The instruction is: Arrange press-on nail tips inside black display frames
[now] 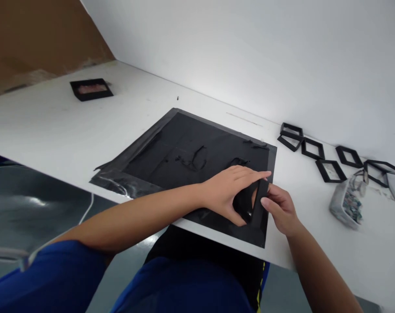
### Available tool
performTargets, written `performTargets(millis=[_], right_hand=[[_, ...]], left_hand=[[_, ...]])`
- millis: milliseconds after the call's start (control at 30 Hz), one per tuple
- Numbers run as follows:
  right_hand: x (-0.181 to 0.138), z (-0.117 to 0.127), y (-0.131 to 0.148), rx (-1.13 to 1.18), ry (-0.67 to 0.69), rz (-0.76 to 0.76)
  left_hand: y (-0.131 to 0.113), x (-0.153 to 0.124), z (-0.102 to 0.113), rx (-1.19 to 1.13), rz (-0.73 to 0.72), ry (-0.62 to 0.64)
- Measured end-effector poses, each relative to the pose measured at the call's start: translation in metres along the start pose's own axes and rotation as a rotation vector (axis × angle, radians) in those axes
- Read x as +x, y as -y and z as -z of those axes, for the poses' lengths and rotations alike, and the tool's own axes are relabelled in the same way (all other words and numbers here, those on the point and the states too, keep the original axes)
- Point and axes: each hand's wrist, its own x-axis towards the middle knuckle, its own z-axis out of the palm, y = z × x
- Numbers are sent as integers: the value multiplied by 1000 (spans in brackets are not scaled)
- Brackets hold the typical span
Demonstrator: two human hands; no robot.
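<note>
While a blue fabric sleeve [50,278] lies nearest at the lower left, both bare hands meet on a small black, rectangular, open-centred frame [260,202]. The left hand [228,189] spans and holds it, thumb at the near end and fingers stretched to the far end; the right hand [281,209] pinches its right wall between thumb and fingers. The frame is over the right part of a large black square mat [180,143], which lies on a white surface [135,98]; whether it touches the mat is unclear. To the right sits a white open-topped tub [336,205] of multicoloured bits. Beyond it lie several empty black frames [342,157] near a plain white wall [265,52]. Far left rests another black frame [97,95], reddish inside.
</note>
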Motion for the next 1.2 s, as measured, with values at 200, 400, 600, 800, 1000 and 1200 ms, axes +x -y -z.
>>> performTargets(millis=[200, 400, 600, 800, 1000, 1200], right_hand=[[-4, 3, -3, 36, 48, 28], [-2, 4, -5, -13, 63, 37], [2, 4, -5, -62, 77, 54], [4, 6, -2, -98, 34, 8], [6, 22, 2, 60, -44, -6], [11, 34, 5, 184, -91, -41]], left_hand=[[-4, 1, -2, -4, -14, -47], [-4, 0, 4, 57, -26, 52], [-3, -1, 10, 143, -22, 91], [12, 1, 9, 127, 28, 92], [19, 2, 17, -44, 48, -113], [31, 0, 20, -270, -27, -279]])
